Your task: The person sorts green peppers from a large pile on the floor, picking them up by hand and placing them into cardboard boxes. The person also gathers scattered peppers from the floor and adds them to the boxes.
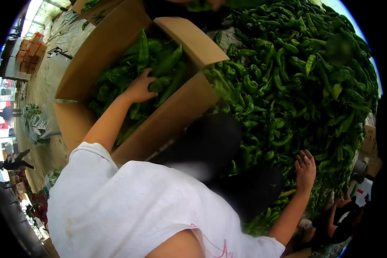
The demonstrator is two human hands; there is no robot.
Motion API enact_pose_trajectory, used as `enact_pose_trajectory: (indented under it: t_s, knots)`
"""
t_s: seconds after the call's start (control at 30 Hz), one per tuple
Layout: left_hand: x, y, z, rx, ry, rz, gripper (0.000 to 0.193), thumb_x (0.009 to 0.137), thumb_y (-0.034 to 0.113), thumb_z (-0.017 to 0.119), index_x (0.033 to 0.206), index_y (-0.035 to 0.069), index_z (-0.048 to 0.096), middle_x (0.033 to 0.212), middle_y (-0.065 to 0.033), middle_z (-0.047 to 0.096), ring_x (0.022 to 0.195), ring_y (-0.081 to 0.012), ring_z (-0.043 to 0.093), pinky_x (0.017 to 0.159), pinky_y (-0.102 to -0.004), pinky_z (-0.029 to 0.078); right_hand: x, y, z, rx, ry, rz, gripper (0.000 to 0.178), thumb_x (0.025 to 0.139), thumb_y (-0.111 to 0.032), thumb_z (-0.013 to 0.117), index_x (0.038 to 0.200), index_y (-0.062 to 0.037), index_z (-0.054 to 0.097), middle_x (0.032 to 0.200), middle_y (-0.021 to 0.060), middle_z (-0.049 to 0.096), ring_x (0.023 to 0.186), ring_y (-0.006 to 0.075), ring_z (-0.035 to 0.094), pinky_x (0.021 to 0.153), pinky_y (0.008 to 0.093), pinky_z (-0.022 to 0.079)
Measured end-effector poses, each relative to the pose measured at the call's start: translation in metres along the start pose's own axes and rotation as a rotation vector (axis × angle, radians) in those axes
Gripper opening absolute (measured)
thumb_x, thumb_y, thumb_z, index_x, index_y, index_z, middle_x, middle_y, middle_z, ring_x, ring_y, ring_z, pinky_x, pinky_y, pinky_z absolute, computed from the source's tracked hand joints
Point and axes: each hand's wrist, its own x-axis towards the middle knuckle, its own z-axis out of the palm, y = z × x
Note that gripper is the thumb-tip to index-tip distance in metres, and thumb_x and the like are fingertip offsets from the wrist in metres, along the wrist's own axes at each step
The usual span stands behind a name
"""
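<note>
While red script (pixel 225 250) marks the white shirt (pixel 129 202), the left hand (pixel 139 87) grasps a pepper (pixel 160 84), the right hand (pixel 305 167) unclenched.

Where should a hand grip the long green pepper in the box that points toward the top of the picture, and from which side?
Probably around the middle of the long green pepper, coming from above. It is slim and lies on top of the pile in the cardboard box, so thumb and fingers could close across its width. Its far end tapers, offering less to hold.
</note>
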Motion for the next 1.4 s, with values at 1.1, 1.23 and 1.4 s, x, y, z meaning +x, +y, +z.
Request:
enact_pose_trajectory:
  t_s: [1.1,1.23,1.4]
  knots:
    - [0.112,0.677,0.200,0.194,0.202,1.996,0.048,0.073,0.010,0.060,0.120,0.010,0.049,0.116,-0.0057,0.058,0.112,-0.0260,0.053,0.103,-0.0384,0.038,0.069,0.068,-0.163,-0.073,0.282,-0.322,0.075,0.076,-0.028,0.075,0.134,-0.0020,0.035,0.131,0.0130,0.045,0.116,0.0246,0.050,0.093,0.0388,0.044]
    - [0.110,0.662,0.174,0.357,-0.102,1.562,0.056,0.070,0.014,0.071,0.120,0.006,0.049,0.111,-0.0059,0.061,0.104,-0.0255,0.058,0.098,-0.0359,0.042,0.070,0.080,-0.165,0.631,0.312,-0.192,0.053,0.093,-0.039,0.055,0.127,0.0005,0.046,0.121,0.0116,0.054,0.108,0.0234,0.054,0.097,0.0357,0.041]
    - [0.082,0.625,0.211,-0.843,-0.631,0.929,0.059,0.069,0.013,0.081,0.119,0.003,0.052,0.111,-0.0085,0.062,0.099,-0.0181,0.059,0.089,-0.0343,0.047,0.093,0.069,-0.093,0.507,0.442,-0.600,0.060,0.098,-0.040,0.041,0.140,0.0014,0.029,0.135,0.0146,0.046,0.126,0.0249,0.041,0.105,0.0342,0.031]
